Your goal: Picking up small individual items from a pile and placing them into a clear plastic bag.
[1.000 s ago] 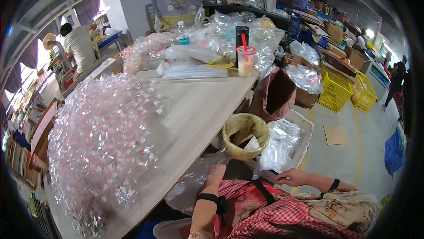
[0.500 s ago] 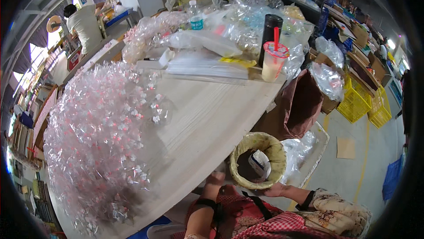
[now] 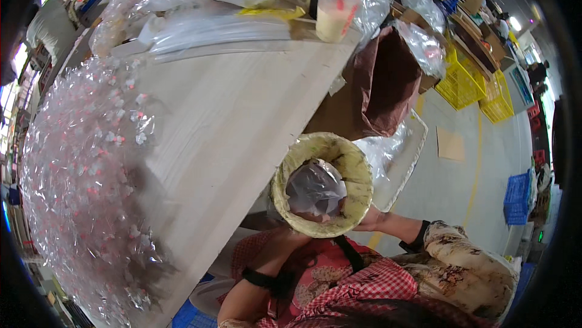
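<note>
A round, yellowish tape-covered ring or tube mouth (image 3: 354, 204) is in front of me at the table's edge. Crumpled clear plastic film (image 3: 306, 187) shows inside its opening. My left hand (image 3: 294, 235) reaches beneath the ring's lower left side, its fingers hidden. At the lower right rim is my right hand (image 3: 368, 220), close against the ring; its fingers are mostly covered, so its grip cannot be made out. A big heap of small clear plastic packets with pink and white bits (image 3: 91, 188) covers the left of the table (image 3: 200, 122).
A drink cup with a red straw (image 3: 336, 16) stands at the table's far corner, beside flat clear bags (image 3: 218, 28). Right of the table are a brown paper sack (image 3: 370, 91), a white-rimmed tray (image 3: 403, 173), yellow crates (image 3: 464, 82) and a blue crate (image 3: 517, 197).
My view has tipped down and right, so the table sits higher and further left. A white piece with dark marks showed in the ring's opening before; now clear film shows there.
</note>
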A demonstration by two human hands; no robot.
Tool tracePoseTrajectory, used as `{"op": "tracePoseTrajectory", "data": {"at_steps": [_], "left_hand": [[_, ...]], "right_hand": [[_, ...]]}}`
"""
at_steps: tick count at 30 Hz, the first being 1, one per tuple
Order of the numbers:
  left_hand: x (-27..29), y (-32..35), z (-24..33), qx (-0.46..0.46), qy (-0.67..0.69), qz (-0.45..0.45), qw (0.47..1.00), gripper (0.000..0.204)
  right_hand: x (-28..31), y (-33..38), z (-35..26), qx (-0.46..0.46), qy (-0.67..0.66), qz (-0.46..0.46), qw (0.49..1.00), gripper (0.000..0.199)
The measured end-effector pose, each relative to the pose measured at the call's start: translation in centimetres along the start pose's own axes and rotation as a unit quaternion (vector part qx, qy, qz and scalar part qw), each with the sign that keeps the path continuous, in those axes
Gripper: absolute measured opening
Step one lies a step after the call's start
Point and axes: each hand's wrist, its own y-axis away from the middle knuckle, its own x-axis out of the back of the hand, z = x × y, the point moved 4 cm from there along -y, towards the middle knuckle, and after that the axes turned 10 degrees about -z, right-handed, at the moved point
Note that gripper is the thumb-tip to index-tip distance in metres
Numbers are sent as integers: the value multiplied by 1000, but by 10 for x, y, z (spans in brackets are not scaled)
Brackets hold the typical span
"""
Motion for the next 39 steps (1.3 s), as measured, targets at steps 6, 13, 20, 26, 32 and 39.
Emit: {"op": "tracePoseTrajectory", "data": {"at_steps": [6, 13, 20, 26, 32, 39], "left_hand": [[44, -8, 41, 16, 756, -147, 638, 46], [193, -26, 75, -10, 320, -58, 946, 34], [222, -19, 80, 110, 298, 31, 948, 29], [193, -7, 64, 45, 337, 147, 929, 27], [194, 13, 66, 11, 246, 183, 952, 25], [121, -8, 52, 54, 286, 72, 954, 33]], "right_hand": [[11, 13, -46, -5, 202, 13, 979, 34], [48, 26, -67, -42, 154, -59, 985, 22], [84, 24, -82, 5, 25, -10, 1000, 16], [75, 16, -63, 13, 181, -39, 983, 16], [74, 10, -68, 111, 207, -20, 972, 16], [67, 21, -17, 31, 156, -44, 986, 24]]}}
